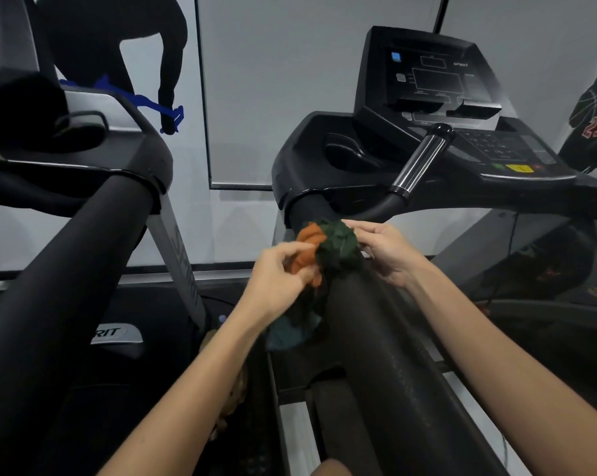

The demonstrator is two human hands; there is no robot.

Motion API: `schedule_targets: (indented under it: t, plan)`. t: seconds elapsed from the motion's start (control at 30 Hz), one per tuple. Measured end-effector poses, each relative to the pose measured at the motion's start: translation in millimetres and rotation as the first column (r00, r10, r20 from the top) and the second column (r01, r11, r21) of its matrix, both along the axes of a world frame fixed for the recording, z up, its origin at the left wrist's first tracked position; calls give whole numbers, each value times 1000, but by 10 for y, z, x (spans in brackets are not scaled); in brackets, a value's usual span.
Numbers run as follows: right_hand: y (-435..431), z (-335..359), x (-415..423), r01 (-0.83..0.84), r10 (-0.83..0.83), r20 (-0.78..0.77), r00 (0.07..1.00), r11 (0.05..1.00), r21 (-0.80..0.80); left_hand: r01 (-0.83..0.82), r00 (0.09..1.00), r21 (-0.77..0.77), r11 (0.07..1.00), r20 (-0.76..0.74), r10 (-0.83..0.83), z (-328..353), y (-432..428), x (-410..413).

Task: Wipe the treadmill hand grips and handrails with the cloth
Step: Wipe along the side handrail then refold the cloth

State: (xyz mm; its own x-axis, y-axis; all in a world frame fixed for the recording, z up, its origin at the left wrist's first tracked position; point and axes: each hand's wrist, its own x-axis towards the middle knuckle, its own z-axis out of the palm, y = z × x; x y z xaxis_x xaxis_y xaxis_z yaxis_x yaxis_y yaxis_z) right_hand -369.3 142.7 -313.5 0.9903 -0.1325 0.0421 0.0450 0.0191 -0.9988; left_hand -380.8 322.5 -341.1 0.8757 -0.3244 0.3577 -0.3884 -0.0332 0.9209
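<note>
A crumpled orange and dark green cloth (pixel 328 249) sits bunched on the thick black padded handrail (pixel 376 338) at its far end, just short of the treadmill's black console housing (pixel 310 156). The left hand (pixel 276 280) pinches the orange folds with curled fingers. The right hand (pixel 386 252) grips the green side.

Both hands (pixel 328 266) bunch the cloth (pixel 328 249) on the handrail (pixel 369 338).

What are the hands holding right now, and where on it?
The cloth, bunched on the handrail: left hand pinches its orange end, right hand its green end.
</note>
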Motion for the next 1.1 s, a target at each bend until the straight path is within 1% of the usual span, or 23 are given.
schedule_targets:
  t: [0.13, 0.2, 0.27, 0.3, 0.33, 0.4, 0.47, 0.57, 0.63, 0.7, 0.73, 0.83, 0.97, 1.03, 1.1]
  plan:
    - [-9, -20, 19, 18, -18, -12, 1000, 1000, -4, 74, 995, 35, 997, 61, -76, -67, 33, -117]
    - [-4, -33, 22, 10, -10, 6, 1000, 1000, -2, 58, 995, 23, 998, 79, -59, 5, 8, -46]
    - [-2, -40, 13, -17, 17, 23, 1000, 1000, -5, 15, 996, 68, 998, 82, -21, 89, -23, 86]
    - [1, -35, 8, -18, 18, 24, 1000, 1000, -1, 22, 998, 82, 996, 52, -27, 124, -34, 148]
    - [10, -24, -2, -9, 9, 20, 1000, 1000, 2, 46, 999, 66, 997, -9, -46, 148, -39, 207]
    - [12, 3, -19, 28, -28, 13, 1000, 1000, 3, 79, 985, -25, 997, -149, -82, 164, -39, 299]
    - [20, 16, -26, 36, -36, 8, 999, 999, 4, 74, 968, -89, 993, -232, -93, 110, -17, 317]
    - [22, 5, -10, 25, -25, -14, 1000, 1000, -1, 90, 951, -159, 983, -280, -132, -55, 45, 103]
    - [20, 21, -6, 42, -42, -26, 999, 999, -7, 136, 956, -165, 977, -237, -173, -170, 99, -93]
    - [21, 42, -1, 42, -42, -28, 999, 999, -14, 145, 978, -78, 986, -139, -154, -163, 109, -197]
    - [25, 39, -5, 45, -45, -30, 999, 999, -11, 132, 984, -48, 990, -118, -137, -126, 96, -193]
    - [36, 33, -20, 43, -43, -20, 999, 999, -1, 50, 993, -24, 998, -108, -52, 76, 6, -15]
    - [29, 53, -55, 6, -6, -42, 999, 1000, 4, -96, 994, 96, 991, -50, 101, 303, -130, 383]
    - [13, 78, -93, -8, 12, -85, 996, 999, 46, -111, 993, 199, 974, -7, 115, 416, -177, 479]
    - [-19, 138, -153, 11, 4, -124, 992, 992, 122, -92, 996, 336, 937, 53, 78, 552, -221, 471]
